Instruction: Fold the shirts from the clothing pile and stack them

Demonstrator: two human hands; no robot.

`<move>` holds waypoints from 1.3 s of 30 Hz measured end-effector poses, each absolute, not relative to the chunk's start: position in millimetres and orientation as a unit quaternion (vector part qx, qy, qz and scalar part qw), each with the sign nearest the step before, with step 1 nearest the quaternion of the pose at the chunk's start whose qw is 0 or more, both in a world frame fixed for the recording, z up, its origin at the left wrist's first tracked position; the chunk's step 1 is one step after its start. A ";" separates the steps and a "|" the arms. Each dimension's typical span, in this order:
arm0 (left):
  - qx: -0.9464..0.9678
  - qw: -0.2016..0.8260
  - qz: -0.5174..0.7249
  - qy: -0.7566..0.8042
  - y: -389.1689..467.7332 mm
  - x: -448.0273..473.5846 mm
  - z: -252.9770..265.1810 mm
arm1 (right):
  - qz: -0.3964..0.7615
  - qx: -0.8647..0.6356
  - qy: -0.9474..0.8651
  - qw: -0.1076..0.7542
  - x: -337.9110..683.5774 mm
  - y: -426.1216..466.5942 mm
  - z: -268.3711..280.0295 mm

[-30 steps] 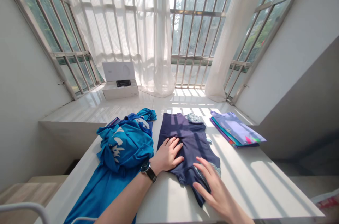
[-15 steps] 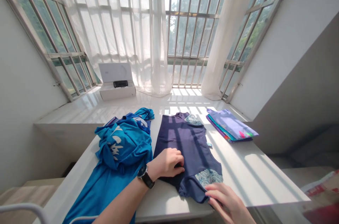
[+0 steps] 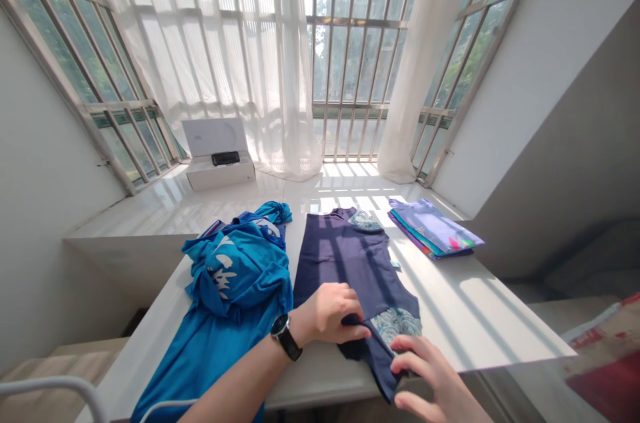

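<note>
A navy garment (image 3: 345,263) with wave-patterned patches lies flat and folded in at the sides on the white table. My left hand (image 3: 330,313), with a black watch on its wrist, is closed on the garment's cloth near its lower part, pulling up a crease. At the near right corner my right hand (image 3: 430,373) has thumb and fingers apart, the fingertips at the patterned patch (image 3: 397,324) and the corner of dark cloth hanging past the table edge. Left of the garment, a crumpled pile of blue clothes (image 3: 240,276) bears white print.
Folded clothes (image 3: 435,230) in lilac, teal and purple are stacked at the right. An open white box (image 3: 220,173) with a black object stands on the sill. A white cable (image 3: 167,403) or tube runs at the lower left. Barred windows and sheer curtains (image 3: 240,63) are behind.
My left hand has moved slightly right and gathers the cloth. My right hand's fingers have spread, and the near corner of the garment has shifted down over the table edge.
</note>
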State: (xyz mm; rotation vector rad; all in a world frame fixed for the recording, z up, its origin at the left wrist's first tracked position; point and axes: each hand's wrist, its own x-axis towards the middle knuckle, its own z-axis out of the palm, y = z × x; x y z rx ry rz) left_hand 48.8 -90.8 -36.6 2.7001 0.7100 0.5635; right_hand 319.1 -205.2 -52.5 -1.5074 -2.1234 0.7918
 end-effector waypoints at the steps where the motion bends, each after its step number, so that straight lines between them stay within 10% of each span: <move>1: 0.943 0.143 0.185 0.237 -92.3 51.2 -39.8 | 0.287 -0.544 -0.760 0.211 319.4 -207.3 -55.4; 39: 0.786 0.403 0.284 0.373 -82.3 49.8 -48.9 | 0.277 -0.624 -0.620 0.386 317.1 -145.3 -46.8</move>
